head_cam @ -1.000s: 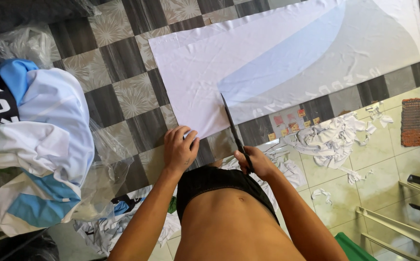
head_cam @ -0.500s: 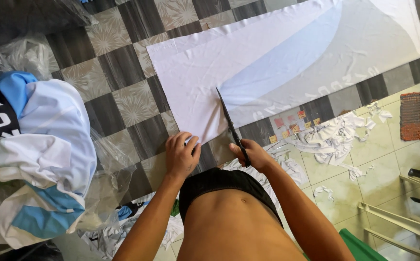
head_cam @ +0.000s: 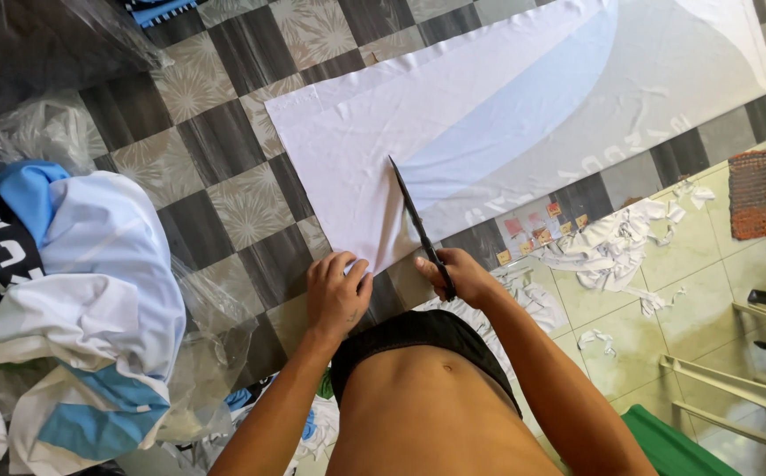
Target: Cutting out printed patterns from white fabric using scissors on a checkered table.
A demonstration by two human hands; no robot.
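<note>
Pressing my left hand (head_cam: 337,291) flat on the near edge of the white fabric sheet (head_cam: 453,132), I keep the fingers together and only slightly fanned, holding nothing, the palm pinning the cloth to the floor. Just to its right, my right hand (head_cam: 453,275) is curled shut around the handles of a pair of long dark scissors (head_cam: 416,220); the grip hides the handles, so I cannot tell how far the blades stand parted. They look like one thin dark line.

The scissors run from my right fist up and slightly leftward, away from my body, their tip lying well into the cloth. The blades' long axis crosses the sheet's near edge and points toward its far side, while the fabric's own long axis stretches off to the right and away. My left hand sits just left of the blade line, my right hand right on it, the two near each other.

Beyond the tip, the cloth carries a pale blue curved band (head_cam: 524,115) and spreads over the grey checked floor tiles (head_cam: 215,150). Right of me lie white fabric scraps (head_cam: 612,247) on paler tiles; to my left sits a heap of white and blue garments (head_cam: 74,291) in clear plastic.
</note>
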